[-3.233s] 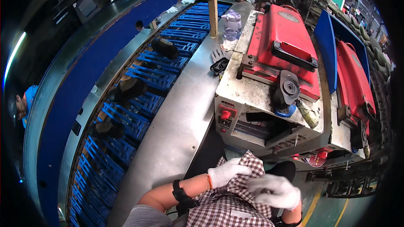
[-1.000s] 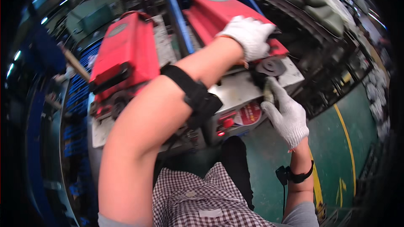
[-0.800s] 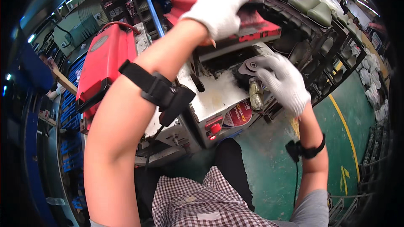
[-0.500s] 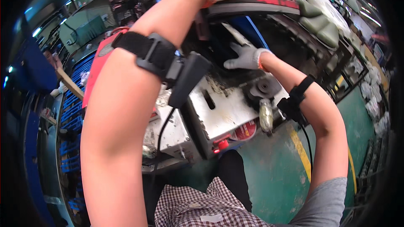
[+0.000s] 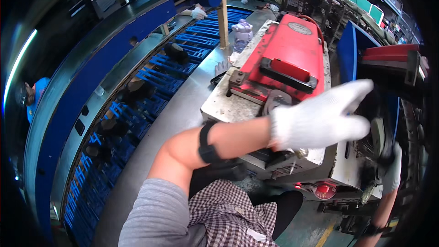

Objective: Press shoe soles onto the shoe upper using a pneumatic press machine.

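Head view: the left hand [image 5: 324, 121], fingers parted, holds nothing beside the dark shoe [image 5: 378, 132]. The right hand [image 5: 392, 174] is at the shoe's right edge; its grip cannot be told. Supporting it from both sides, clear of the raised red lid [image 5: 388, 53] beyond, would likely steady it.

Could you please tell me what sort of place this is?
Most likely a factory workshop. A long, conveyor-like line of blue bars runs on the left, a red-lidded machine stands to its right, and the left hand wears a white work glove.
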A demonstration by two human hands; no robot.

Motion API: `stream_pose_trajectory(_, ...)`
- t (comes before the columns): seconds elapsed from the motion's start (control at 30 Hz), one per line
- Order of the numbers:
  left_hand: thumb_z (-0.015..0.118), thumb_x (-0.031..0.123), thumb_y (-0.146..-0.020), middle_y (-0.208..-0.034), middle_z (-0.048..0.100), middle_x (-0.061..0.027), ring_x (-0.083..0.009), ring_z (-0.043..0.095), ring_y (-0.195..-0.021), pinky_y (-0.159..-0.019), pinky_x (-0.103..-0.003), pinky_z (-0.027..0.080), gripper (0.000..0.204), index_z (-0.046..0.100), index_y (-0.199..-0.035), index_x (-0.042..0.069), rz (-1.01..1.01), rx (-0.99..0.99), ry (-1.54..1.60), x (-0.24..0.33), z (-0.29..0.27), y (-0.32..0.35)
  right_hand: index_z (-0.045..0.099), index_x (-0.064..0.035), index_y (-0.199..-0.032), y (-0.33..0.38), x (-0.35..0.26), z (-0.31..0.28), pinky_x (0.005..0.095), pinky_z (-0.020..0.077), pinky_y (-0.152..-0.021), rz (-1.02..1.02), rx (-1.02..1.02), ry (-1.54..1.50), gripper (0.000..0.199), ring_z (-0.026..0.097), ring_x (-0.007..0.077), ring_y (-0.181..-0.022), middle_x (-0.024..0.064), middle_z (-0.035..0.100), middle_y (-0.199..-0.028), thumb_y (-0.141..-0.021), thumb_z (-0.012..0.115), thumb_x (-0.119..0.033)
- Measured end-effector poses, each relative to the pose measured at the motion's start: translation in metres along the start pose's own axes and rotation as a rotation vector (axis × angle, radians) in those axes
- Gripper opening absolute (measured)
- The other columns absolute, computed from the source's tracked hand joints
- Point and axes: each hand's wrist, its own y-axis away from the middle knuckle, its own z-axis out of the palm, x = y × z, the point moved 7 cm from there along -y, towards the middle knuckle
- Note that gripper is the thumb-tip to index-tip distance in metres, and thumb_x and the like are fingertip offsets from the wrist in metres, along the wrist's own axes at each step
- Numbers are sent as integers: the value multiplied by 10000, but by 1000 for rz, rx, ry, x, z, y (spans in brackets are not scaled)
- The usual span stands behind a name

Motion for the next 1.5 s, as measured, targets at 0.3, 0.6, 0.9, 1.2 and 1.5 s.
stream_pose_trajectory(0.3,881,236,-796,-1618,321,-131,-219,424,-1427,-1174,-381,366,1331,-118,-1665,98,-61,183,596,-31,-12,163,417,47,-1515,166,42,267,369,560,-890,-457,-434,527,787,672,325,-1124,256,621,-1363,-982,604,-502)
stream_pose_trajectory(0.6,743,237,-840,-1173,669,-99,-198,665,-1066,-955,-362,544,599,565,-1349,-25,-122,1236,459,-54,-222,290,502,83,-1455,180,66,396,312,583,-732,-466,-560,170,836,707,274,-970,262,547,-1426,-935,669,-550)
stream_pose_trajectory(0.9,844,253,-712,-1180,689,-161,-298,665,-1110,-949,-400,525,760,543,-1345,-39,-494,1694,-352,-134,-507,331,469,60,-1484,163,61,303,275,479,-796,-631,82,563,753,612,166,-994,107,654,-1218,-1065,471,-566)
stream_pose_trajectory(1.2,623,510,-952,-1496,526,-303,-441,462,-1437,-1169,-473,376,821,388,-1529,-25,-778,1383,-900,-182,-538,346,562,116,-1331,159,50,304,345,592,-778,-708,209,510,466,707,267,-886,211,725,-1078,-1108,461,-280)
stream_pose_trajectory(1.5,796,513,-839,-1469,583,-161,-263,591,-1273,-1075,-419,481,751,624,-1372,12,-187,2400,187,-128,-487,519,611,100,-1260,156,59,297,376,550,-787,-746,263,365,378,648,263,-868,178,702,-991,-1057,514,-204)
